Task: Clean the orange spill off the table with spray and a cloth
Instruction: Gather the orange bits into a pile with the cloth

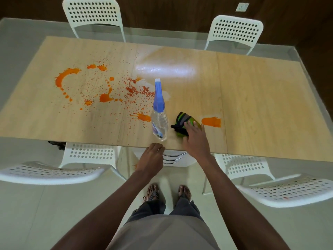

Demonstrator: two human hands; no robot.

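An orange spill [106, 97] spreads in blotches and fine specks over the left half of the wooden table [261, 105], with one smeared patch [211, 122] further right. A clear spray bottle [159, 112] with a blue nozzle stands near the table's front edge. Just right of it lies a green and black cloth [182, 123]. My right hand [195, 139] rests flat on the cloth with straight fingers. My left hand [152, 156] hangs at the table's front edge below the bottle, fingers loosely curled, holding nothing.
Two white perforated chairs [93, 13] [234, 31] stand at the table's far side. Two more [54, 170] [281, 188] sit at the near side, left and right of my feet. A small orange spot [135, 166] marks the floor under the table.
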